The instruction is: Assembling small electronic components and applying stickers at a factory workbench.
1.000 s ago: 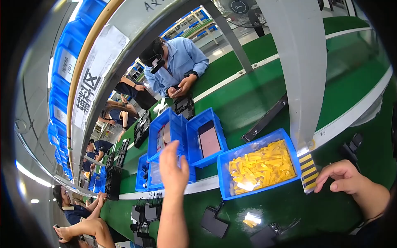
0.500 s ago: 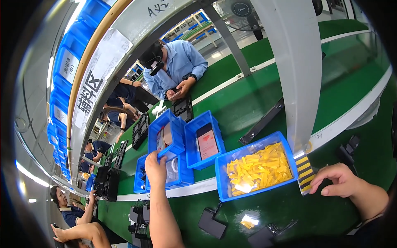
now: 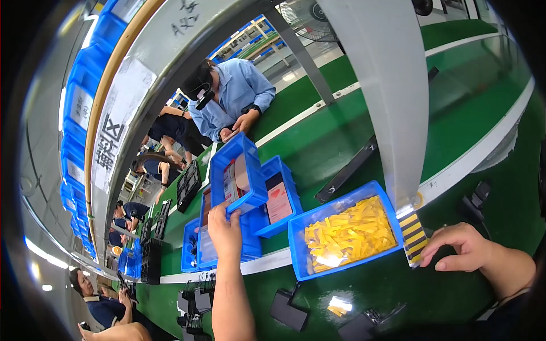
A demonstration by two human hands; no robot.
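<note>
Well, the upper blue bin (image 3: 253, 200) sits above its neighbours, tilted in my view, and I cannot tell whether it rests on them or is lifted clear. Its near edge is pinched in the person's left hand (image 3: 226, 232), thumb and fingers narrow around the plastic. Inside the bin lie a pinkish flat piece (image 3: 242, 173) and some red-and-white packaging. Partly hidden beneath and behind the wrist stands a lower blue bin (image 3: 251, 250), while just to the right another blue bin (image 3: 278, 226) holds a pink-and-dark flat card (image 3: 278, 203). Nearer the right side, a wide blue tray (image 3: 347, 269) is heaped with yellow strips (image 3: 350, 230). Beside it, the right hand (image 3: 463, 247) is loosely curled, a gap between thumb and forefinger, close to a black-and-yellow striped plate (image 3: 413, 237); whether a fingertip touches it, I cannot tell. Black adapters (image 3: 289, 310) lie on the green worktop (image 3: 256, 290), and a long black bar (image 3: 347, 171) lies beyond the tray. Across the bench, a co-worker in a light blue shirt (image 3: 242, 85) bends forward.
</note>
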